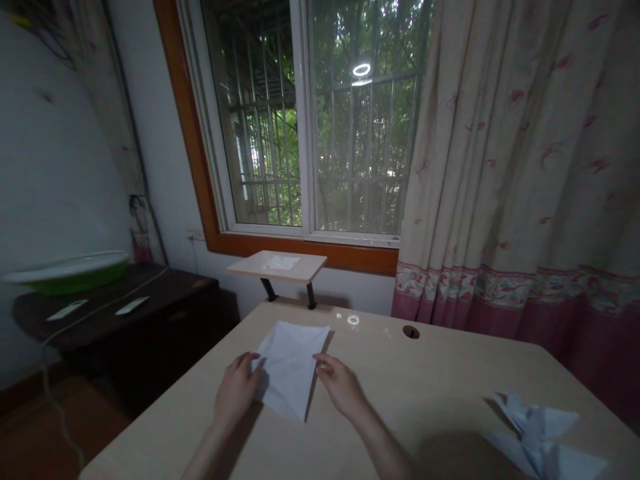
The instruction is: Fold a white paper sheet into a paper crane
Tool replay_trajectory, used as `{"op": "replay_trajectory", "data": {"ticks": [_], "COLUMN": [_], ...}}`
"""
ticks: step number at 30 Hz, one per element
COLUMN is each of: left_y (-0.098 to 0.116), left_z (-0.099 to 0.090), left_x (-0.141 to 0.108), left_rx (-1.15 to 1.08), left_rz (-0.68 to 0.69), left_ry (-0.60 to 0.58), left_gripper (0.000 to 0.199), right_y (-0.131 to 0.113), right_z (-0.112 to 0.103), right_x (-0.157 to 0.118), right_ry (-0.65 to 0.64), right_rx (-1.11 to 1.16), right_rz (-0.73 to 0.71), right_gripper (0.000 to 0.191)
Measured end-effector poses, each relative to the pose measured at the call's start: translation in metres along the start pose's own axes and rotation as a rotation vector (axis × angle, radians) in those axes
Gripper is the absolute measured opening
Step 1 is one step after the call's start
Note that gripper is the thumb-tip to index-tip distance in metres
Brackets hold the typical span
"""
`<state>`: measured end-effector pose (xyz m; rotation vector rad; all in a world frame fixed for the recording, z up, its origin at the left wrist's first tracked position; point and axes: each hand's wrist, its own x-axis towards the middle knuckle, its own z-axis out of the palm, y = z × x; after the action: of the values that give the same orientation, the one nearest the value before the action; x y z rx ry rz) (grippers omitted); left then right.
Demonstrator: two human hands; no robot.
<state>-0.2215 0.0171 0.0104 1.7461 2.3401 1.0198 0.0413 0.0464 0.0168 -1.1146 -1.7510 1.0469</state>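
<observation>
A creased sheet of white paper (289,365) is held just over the light wooden desk, casting a shadow along its right side. My left hand (236,387) has its fingers closed on the left edge of the sheet. On the opposite edge, my right hand (340,383) pinches the paper between thumb and fingers. Fold lines cross the middle of the sheet. Part of its lower left edge is hidden behind my left fingers.
Folded white paper shapes (543,433) lie at the desk's right. A small raised shelf (250,265) at the back bears another white paper (281,263). A cable hole (411,332) is near the back edge. Left stands a dark table (185,283) with a green basin (80,277).
</observation>
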Motion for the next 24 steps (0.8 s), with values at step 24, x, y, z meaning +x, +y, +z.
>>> {"op": "replay_trajectory", "data": {"ticks": [24], "left_y": [0.083], "left_z": [0.054], "left_x": [-0.016], "left_rx": [-0.485], "left_rz": [0.079], "left_ry": [-0.394], "left_gripper": [0.025], "right_y": [0.064], "right_z": [-0.103], "right_x": [-0.058], "right_ry": [0.299], "right_rx": [-0.135], "right_rz": [0.026], "right_gripper": [0.025]}}
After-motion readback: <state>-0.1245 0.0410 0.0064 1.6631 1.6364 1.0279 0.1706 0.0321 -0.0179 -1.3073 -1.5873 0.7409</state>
